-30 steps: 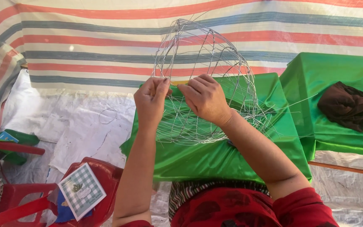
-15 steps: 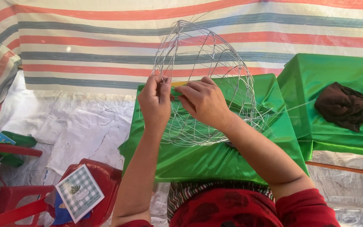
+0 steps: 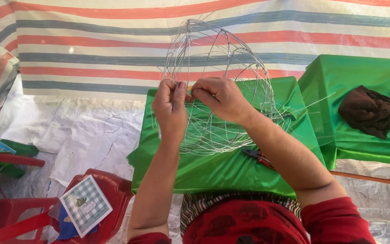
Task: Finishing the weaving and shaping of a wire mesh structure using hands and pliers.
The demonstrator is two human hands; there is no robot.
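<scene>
Plainly both hands, left (image 3: 171,106) and right (image 3: 220,97), pinched thin strands of the wire frame (image 3: 220,88) above the green worktop (image 3: 222,167), which looked light, springy, best gripped at crossings.

We face a striped tarpaulin wall (image 3: 91,54) of red, blue and cream bands, sunlit through the weave. Crinkled white sheeting (image 3: 82,135) covers the ground. Two counters draped in green cloth (image 3: 213,171) (image 3: 353,81) stand side by side; a red plastic chair (image 3: 109,190) sits off the nearer counter's left corner.
</scene>
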